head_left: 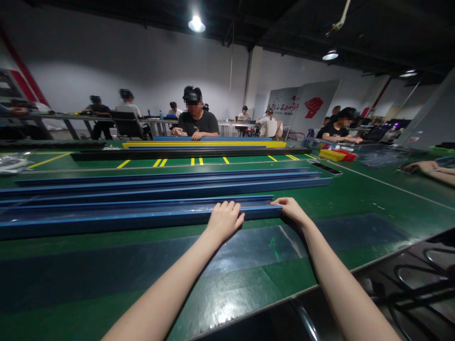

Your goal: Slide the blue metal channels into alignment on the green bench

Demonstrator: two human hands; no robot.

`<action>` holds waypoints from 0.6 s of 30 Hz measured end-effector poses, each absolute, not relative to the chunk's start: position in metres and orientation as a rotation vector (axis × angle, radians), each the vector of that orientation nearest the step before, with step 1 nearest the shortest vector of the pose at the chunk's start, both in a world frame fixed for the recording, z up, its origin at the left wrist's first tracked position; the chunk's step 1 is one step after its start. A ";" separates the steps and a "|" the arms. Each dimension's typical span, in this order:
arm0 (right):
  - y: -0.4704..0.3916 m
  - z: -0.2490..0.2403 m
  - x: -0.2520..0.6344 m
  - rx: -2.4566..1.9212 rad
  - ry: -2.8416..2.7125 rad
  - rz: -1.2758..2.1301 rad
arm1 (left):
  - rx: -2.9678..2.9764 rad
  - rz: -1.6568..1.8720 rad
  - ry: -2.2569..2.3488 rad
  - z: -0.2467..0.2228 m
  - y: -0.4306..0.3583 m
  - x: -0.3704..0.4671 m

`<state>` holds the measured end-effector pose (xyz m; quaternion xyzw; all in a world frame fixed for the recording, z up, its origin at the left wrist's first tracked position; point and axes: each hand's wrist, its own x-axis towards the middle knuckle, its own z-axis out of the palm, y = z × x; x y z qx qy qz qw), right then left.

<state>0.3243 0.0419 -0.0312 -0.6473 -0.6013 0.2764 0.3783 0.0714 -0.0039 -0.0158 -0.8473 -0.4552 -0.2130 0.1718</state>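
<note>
A long blue U-shaped channel (142, 220) lies across the green table, its open side facing up. My left hand (226, 219) is closed over its near wall close to the right end, with the fingertips reaching inside. At that right end my right hand (290, 209) pinches the channel's edge between thumb and fingers; part of the grip is hidden. Further blue channels (199, 188) lie parallel just beyond. Under my forearms a clear plastic strip (249, 248) is flat on the table.
Beyond are a yellow channel (206, 144), a black channel (192, 154) and a phone (326, 168). A yellow tray (330, 155) and a red tray (346, 155) stand right. A co-worker (197, 121) sits opposite. Another person's hand (423, 166) rests at the right. Dark chairs (419, 284) flank the table edge.
</note>
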 end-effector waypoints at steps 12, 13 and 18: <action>0.041 -0.031 0.323 -1.684 -1.550 0.675 | -2.405 -0.619 -1.206 -0.017 0.000 0.067; 0.041 -0.030 0.323 -1.686 -1.552 0.671 | -2.404 -0.622 -1.202 -0.017 0.000 0.067; 0.039 -0.028 0.322 -1.693 -1.565 0.646 | -2.401 -0.650 -1.197 -0.019 0.001 0.067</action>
